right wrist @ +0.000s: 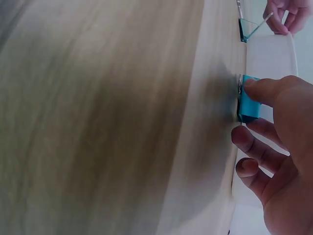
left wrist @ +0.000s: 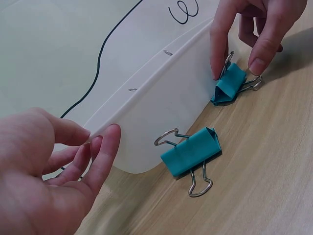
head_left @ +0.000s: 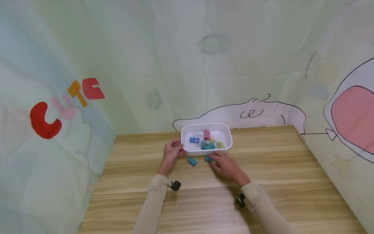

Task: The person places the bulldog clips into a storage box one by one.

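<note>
In the head view my left hand (head_left: 172, 152) is at the left end of a white plastic box (head_left: 222, 131), pinching its rim between thumb and fingers. My right hand (head_left: 228, 165) is in front of the box, with thumb and forefinger on either side of a teal binder clip (left wrist: 231, 83); its other fingers are loosely bent. That clip stands close by the box's front wall. Another teal binder clip (left wrist: 191, 152) lies on the table between the two hands, its wire handles spread.
Inside the box are a blue clip (head_left: 194, 140), a pink clip (head_left: 206, 134), teal clips (head_left: 207, 145) and yellow clips (head_left: 220, 145). The wood-grain table (head_left: 277, 162) ends at a printed fabric backdrop (head_left: 181, 65) just behind the box.
</note>
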`<state>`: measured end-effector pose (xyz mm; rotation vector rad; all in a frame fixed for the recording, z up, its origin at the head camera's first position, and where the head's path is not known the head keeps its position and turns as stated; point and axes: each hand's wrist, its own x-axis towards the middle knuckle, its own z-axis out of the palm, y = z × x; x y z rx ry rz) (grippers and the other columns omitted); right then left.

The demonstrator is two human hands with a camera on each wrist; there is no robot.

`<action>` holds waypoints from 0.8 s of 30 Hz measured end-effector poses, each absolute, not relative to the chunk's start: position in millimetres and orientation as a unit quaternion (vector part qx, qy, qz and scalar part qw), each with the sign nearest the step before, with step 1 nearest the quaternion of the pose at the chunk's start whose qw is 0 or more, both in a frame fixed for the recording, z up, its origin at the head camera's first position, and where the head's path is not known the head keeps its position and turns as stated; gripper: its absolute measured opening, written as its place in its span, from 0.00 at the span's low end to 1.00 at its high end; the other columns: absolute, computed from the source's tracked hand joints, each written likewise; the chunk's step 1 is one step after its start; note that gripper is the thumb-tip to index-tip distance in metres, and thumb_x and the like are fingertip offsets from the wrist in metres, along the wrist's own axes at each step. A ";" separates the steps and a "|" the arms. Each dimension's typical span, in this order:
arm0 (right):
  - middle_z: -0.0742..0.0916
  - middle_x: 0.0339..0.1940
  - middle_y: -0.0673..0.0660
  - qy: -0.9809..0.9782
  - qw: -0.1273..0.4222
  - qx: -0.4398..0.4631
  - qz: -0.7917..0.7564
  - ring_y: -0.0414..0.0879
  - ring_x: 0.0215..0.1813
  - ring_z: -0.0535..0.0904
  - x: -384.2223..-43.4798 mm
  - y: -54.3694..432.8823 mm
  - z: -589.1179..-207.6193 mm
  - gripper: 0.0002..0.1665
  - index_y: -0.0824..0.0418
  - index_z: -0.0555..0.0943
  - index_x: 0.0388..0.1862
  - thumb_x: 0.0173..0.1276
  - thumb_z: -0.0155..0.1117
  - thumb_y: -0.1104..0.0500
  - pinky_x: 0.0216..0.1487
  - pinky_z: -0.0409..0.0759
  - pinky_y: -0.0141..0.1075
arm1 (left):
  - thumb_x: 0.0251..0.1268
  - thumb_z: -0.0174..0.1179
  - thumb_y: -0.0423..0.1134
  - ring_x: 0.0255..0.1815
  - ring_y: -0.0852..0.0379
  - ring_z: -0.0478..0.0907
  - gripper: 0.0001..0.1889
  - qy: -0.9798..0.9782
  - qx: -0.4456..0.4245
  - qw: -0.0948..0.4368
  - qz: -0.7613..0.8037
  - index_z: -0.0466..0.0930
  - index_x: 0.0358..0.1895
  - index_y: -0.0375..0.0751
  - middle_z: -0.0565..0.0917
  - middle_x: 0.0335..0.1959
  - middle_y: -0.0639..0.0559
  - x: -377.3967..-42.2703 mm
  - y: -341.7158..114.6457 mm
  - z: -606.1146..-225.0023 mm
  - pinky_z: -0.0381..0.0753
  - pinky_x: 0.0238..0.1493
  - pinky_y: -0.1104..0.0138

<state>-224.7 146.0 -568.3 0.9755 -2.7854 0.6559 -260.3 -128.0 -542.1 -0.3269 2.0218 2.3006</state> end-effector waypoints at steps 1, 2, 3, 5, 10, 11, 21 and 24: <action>0.85 0.58 0.59 -0.921 0.060 0.320 0.216 0.55 0.55 0.83 -224.4 145.5 -569.0 0.22 0.60 0.84 0.62 0.71 0.73 0.54 0.54 0.88 0.51 | 0.76 0.57 0.24 0.45 0.39 0.84 0.19 0.655 -0.105 0.030 0.747 0.70 0.65 0.19 0.74 0.52 0.34 -260.4 -127.9 -541.9 0.92 0.44 0.66; 0.85 0.57 0.59 -0.921 0.060 0.317 0.218 0.54 0.53 0.84 -224.1 144.9 -569.5 0.22 0.60 0.84 0.61 0.71 0.73 0.55 0.52 0.88 0.50 | 0.76 0.57 0.24 0.45 0.38 0.84 0.19 0.654 -0.104 0.030 0.748 0.69 0.65 0.19 0.74 0.52 0.34 -260.3 -127.6 -541.9 0.92 0.44 0.65; 0.85 0.56 0.59 -0.922 0.061 0.315 0.219 0.53 0.51 0.84 -223.6 144.4 -570.0 0.23 0.59 0.84 0.61 0.70 0.74 0.55 0.50 0.88 0.49 | 0.76 0.56 0.24 0.45 0.37 0.84 0.19 0.654 -0.103 0.029 0.749 0.69 0.65 0.18 0.74 0.51 0.34 -260.1 -127.3 -541.5 0.92 0.43 0.66; 0.85 0.55 0.58 -0.922 0.061 0.311 0.221 0.51 0.48 0.83 -222.4 143.5 -570.5 0.24 0.59 0.84 0.62 0.69 0.75 0.55 0.46 0.89 0.48 | 0.76 0.56 0.24 0.45 0.37 0.84 0.19 0.653 -0.102 0.029 0.750 0.69 0.65 0.18 0.74 0.51 0.34 -259.6 -126.8 -540.8 0.92 0.43 0.66; 0.85 0.53 0.56 -0.925 0.072 0.304 0.214 0.48 0.44 0.82 -219.5 142.4 -573.4 0.23 0.59 0.85 0.61 0.68 0.76 0.56 0.42 0.89 0.45 | 0.75 0.56 0.23 0.45 0.38 0.84 0.19 0.650 -0.102 0.031 0.752 0.69 0.65 0.18 0.74 0.50 0.34 -258.6 -126.4 -539.5 0.92 0.42 0.68; 0.85 0.51 0.56 -0.926 0.078 0.303 0.212 0.47 0.43 0.82 -219.0 142.3 -574.1 0.23 0.58 0.85 0.60 0.68 0.76 0.56 0.42 0.89 0.45 | 0.75 0.56 0.23 0.45 0.38 0.84 0.19 0.651 -0.101 0.031 0.752 0.69 0.65 0.18 0.74 0.50 0.34 -258.4 -126.4 -539.3 0.92 0.42 0.68; 0.84 0.45 0.55 -0.927 0.094 0.287 0.222 0.49 0.41 0.82 -213.8 140.5 -579.6 0.15 0.57 0.88 0.53 0.67 0.75 0.61 0.38 0.88 0.46 | 0.77 0.56 0.25 0.52 0.30 0.81 0.20 0.656 -0.100 0.037 0.747 0.69 0.67 0.20 0.74 0.52 0.34 -256.7 -127.5 -537.3 0.91 0.45 0.67; 0.85 0.45 0.55 -0.928 0.090 0.284 0.223 0.49 0.41 0.83 -212.1 140.5 -580.8 0.15 0.57 0.87 0.53 0.67 0.74 0.61 0.38 0.88 0.46 | 0.76 0.56 0.24 0.50 0.32 0.82 0.20 0.655 -0.099 0.035 0.748 0.69 0.66 0.19 0.74 0.51 0.35 -256.2 -127.6 -538.2 0.92 0.43 0.67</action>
